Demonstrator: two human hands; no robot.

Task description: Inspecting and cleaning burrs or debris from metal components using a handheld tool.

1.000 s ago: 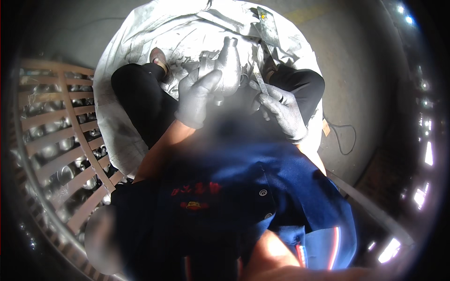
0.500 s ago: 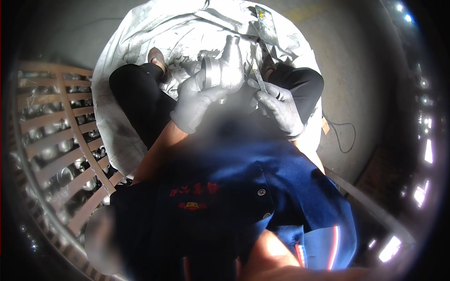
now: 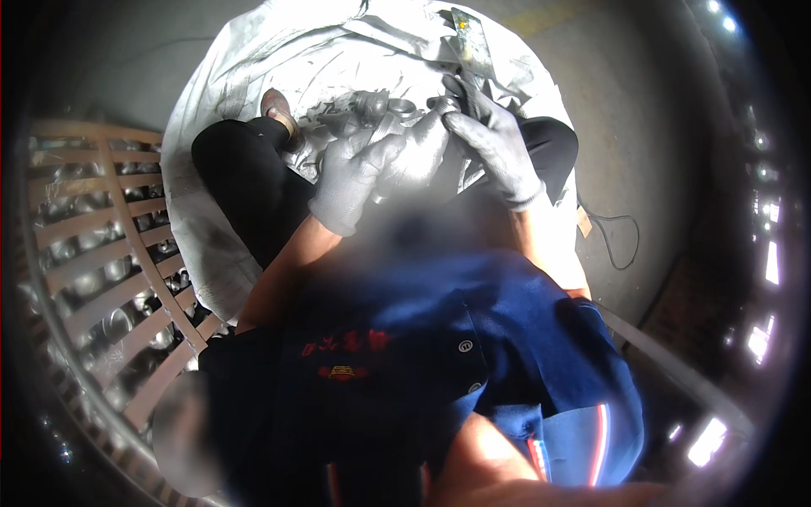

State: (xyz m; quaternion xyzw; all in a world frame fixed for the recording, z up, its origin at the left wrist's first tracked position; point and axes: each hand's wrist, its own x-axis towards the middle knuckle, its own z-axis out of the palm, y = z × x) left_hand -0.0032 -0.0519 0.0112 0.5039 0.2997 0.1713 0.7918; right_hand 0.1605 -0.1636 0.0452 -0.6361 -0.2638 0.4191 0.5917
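A grey metal pipe fitting (image 3: 416, 155) with a tapered neck lies between my hands, its narrow end tilted away and to the right. My left hand (image 3: 348, 179), in a grey glove, is closed around the fitting's wide end. My right hand (image 3: 497, 145), also gloved, has thumb and fingers closed about the narrow end, near a dark ring-like rim (image 3: 443, 103). The flat metal tool seen earlier in that hand does not show clearly now. Just beyond, several more metal fittings (image 3: 372, 105) lie between my legs.
A white sheet (image 3: 245, 76) spreads beneath my legs and the parts. A flat rectangular plate (image 3: 473, 42) lies at its far right. On the left stands a brown slatted metal crate (image 3: 127, 245) full of shiny fittings. A dark cable (image 3: 625, 245) loops on the floor at right.
The fitting has tipped from upright, its neck now pointing away and right. My right hand has moved up and forward to its narrow end, and the flat tool has dropped from clear view.
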